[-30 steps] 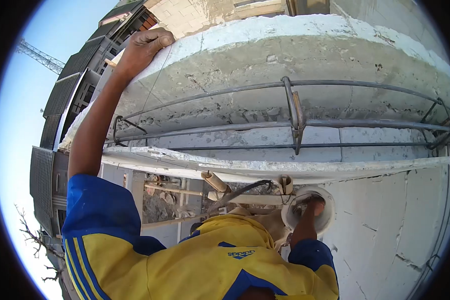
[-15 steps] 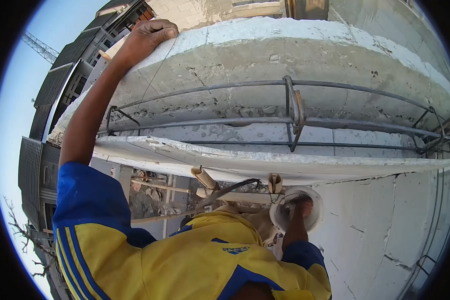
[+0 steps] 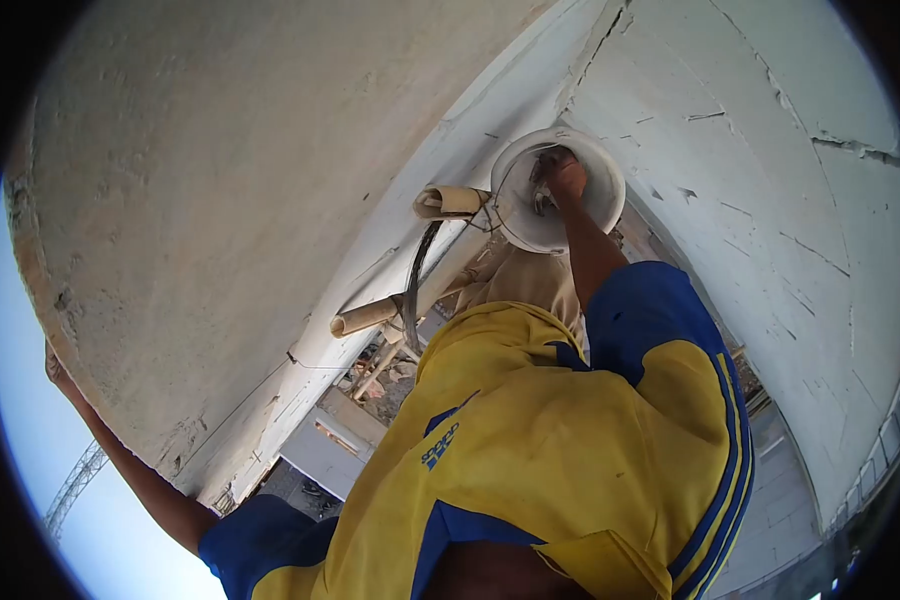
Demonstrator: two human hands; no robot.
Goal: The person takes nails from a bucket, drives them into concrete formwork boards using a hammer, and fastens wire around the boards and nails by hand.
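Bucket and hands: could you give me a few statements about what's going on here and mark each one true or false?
1. The right hand reaches into the white bucket. True.
2. The bucket is red. False: it is white.
3. The left hand rests on the edge of the concrete slab. True.
4. The person wears a green shirt. False: the shirt is yellow and blue.
5. The bucket hangs beside a block wall. True.
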